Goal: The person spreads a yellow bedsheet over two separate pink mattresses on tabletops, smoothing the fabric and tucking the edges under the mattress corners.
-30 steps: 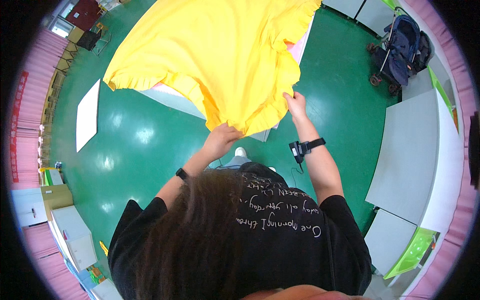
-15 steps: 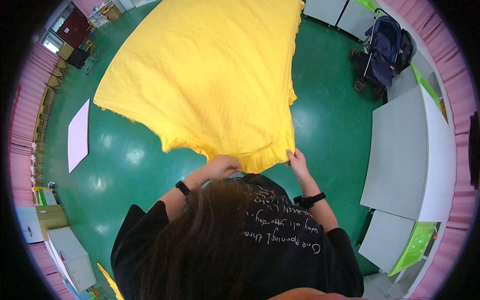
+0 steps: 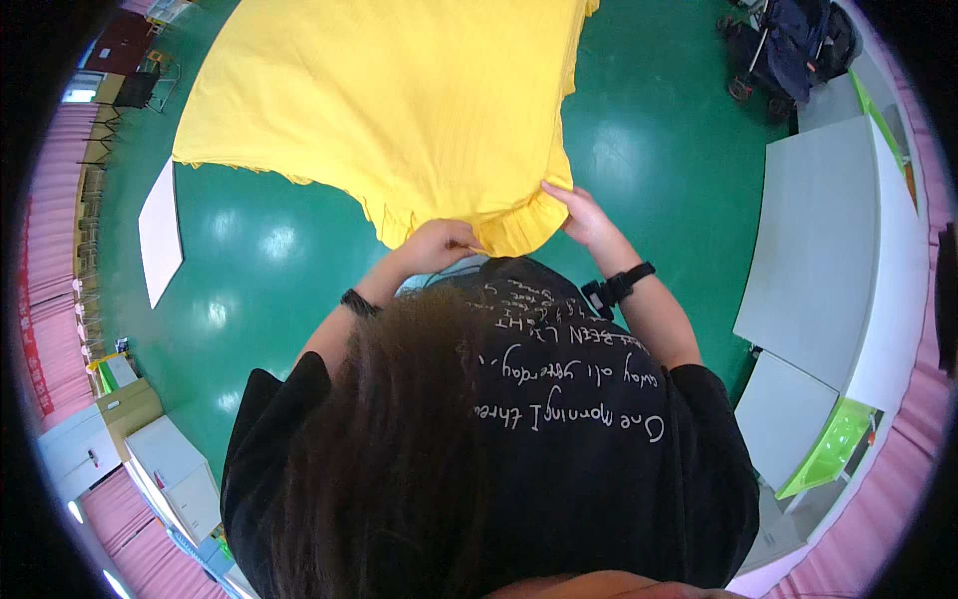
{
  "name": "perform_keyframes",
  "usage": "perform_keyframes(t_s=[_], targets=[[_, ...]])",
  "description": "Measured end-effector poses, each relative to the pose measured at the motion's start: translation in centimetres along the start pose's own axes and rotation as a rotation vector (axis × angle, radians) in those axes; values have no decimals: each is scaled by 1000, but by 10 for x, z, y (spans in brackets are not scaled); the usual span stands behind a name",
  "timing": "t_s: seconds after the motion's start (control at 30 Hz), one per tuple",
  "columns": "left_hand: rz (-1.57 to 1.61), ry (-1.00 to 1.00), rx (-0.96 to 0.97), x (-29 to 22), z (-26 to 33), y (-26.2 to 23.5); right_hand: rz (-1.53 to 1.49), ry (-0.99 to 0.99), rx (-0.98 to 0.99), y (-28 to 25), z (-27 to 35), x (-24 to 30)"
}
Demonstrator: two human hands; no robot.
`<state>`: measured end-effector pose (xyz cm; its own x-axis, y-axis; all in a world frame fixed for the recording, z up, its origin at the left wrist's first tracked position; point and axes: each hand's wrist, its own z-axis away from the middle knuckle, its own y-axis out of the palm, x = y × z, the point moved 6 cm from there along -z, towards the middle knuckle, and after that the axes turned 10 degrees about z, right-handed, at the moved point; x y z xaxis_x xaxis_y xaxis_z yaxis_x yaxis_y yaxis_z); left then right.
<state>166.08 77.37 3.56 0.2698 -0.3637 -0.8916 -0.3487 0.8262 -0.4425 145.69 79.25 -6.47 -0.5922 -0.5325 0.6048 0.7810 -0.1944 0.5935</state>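
Note:
A wide yellow cloth (image 3: 389, 90) with a ruffled edge stretches out in front of me, its far part cut off by the top of the picture. My left hand (image 3: 442, 245) is closed on the near ruffle, fingertips pinching the edge. At the near right corner, my right hand (image 3: 584, 215) grips the same cloth between thumb and fingers. The ruffle between the two hands bunches and hangs in a curve. Most fingers of the left hand are bent out of sight.
Green floor (image 3: 649, 190) surrounds the cloth. White cabinets (image 3: 813, 240) with green trim line the right side, and a dark stroller (image 3: 783, 55) stands at the far right. A pale flat panel (image 3: 162, 232) is on the left. Pink curtains (image 3: 65, 190) hang along the left wall.
Both hands have moved forward and up in the picture, still holding the cloth's edge. The cloth has shifted up with them. The whole view has also tilted a little.

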Motion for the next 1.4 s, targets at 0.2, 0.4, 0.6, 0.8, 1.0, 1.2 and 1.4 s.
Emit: perform_keyframes(t_s=[0.2, 0.4, 0.6, 0.8, 1.0, 1.2, 1.4], targets=[[-11, -19, 35, -2, 1, 3, 163, -91, -16, -13, 21, 4], [-60, -49, 92, 1, -9, 11, 377, -140, -106, -39, 30, -14], [47, -142, 212, 40, -9, 25, 471, -153, -124, -52, 21, -35], [-121, -186, 210, 100, -18, 32, 930, -176, -218, -69, -19, -55], [-62, -454, 170, 123, -34, 13, 1384, -213, -456, -50, -44, -22], [-118, -530, 160, 154, -40, 37, 1257, -424, -444, -58, -55, -30], [114, -384, -8, 152, 21, -7, 777, -3, -663, -137, -32, -55]])
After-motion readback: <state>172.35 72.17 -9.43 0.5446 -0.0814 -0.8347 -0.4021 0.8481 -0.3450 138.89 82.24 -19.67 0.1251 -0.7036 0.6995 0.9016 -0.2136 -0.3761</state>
